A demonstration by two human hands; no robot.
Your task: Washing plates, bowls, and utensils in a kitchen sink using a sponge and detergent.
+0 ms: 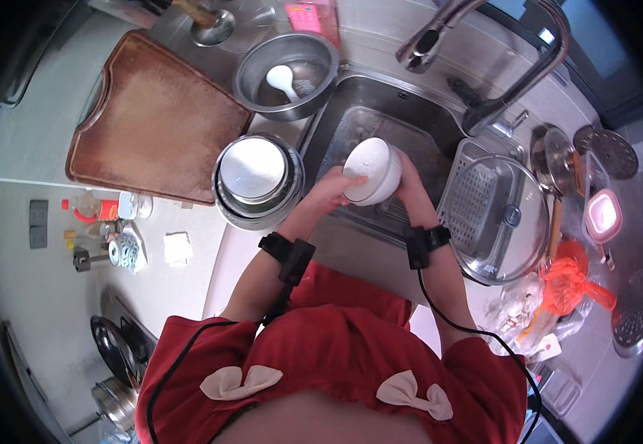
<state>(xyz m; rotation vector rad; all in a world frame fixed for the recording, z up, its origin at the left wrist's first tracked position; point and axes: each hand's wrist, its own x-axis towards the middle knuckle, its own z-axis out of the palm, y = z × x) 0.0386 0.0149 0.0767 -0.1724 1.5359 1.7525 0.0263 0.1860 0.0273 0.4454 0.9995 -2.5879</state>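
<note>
A white bowl (pixel 370 166), tilted with its inside facing left, is held above the stainless steel sink (pixel 349 226). My left hand (pixel 332 188) grips its near left rim, the thumb lying over the inside. Around the bowl's right side curls my right hand (pixel 406 173), its fingers mostly hidden behind it. Left of the sink, metal basins hold a stack topped by a pale, shiny round dish (pixel 254 168). Behind that stack stands a steel pot (pixel 244 83) with a white spoon (pixel 281 77) inside.
A wooden cutting board (pixel 155 122) lies at the left. The chrome faucet (pixel 513 91) arches over the sink's far right. At right, a glass lid (pixel 527 233) rests over a perforated drain tray (pixel 474 200). Plastic bags (pixel 565 283) sit nearby. A black cable (pixel 466 327) runs from my right wrist.
</note>
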